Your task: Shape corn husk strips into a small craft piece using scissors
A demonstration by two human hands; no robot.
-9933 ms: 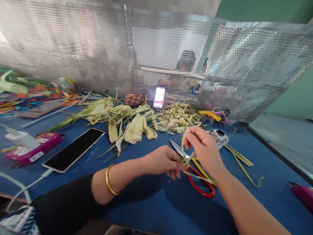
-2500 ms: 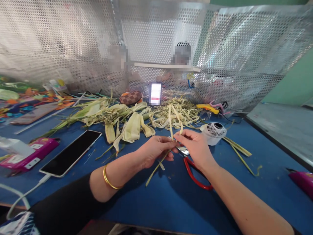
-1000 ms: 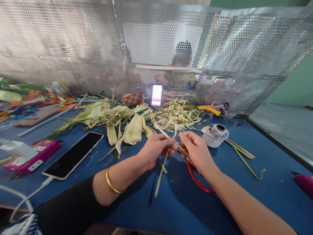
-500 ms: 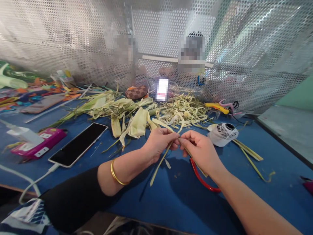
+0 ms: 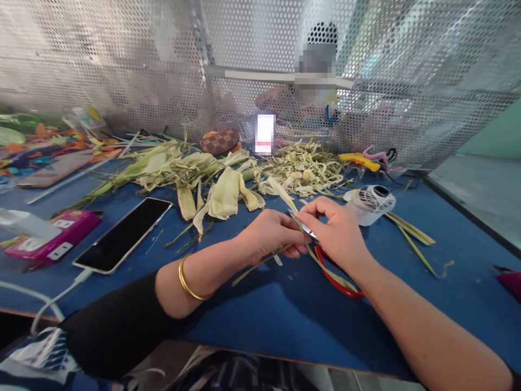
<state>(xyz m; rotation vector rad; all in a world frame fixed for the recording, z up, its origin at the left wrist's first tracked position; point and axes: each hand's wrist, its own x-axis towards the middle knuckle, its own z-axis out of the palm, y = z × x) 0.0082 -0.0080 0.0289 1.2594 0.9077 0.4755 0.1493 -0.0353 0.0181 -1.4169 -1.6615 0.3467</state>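
My left hand [image 5: 280, 233] is closed, pinching strips of dried corn husk between thumb and fingers. One pale husk strip [image 5: 281, 191] rises above the fingers, a thin one trails down to the left, and another hangs toward the lower right. My right hand [image 5: 331, 228] is closed on a pair of scissors with red handles [image 5: 344, 290]. Their metal blades [image 5: 307, 229] show at its fingertips, pointing up-left against the husk by my left fingers. Part of the scissors is hidden by my right hand.
Corn husk leaves [image 5: 226, 190] and a heap of shredded husk [image 5: 305, 168] lie behind my hands. A thread spool [image 5: 368, 209] and stalks [image 5: 415, 231] are right. Left are a phone [image 5: 124, 236] and purple power strip [image 5: 55, 239]. A perforated screen [image 5: 163, 70] stands behind.
The scissor blades now show between my hands, where my fingertips met on the husk before. One strip has swung toward the lower right. The whole view has shifted slightly.
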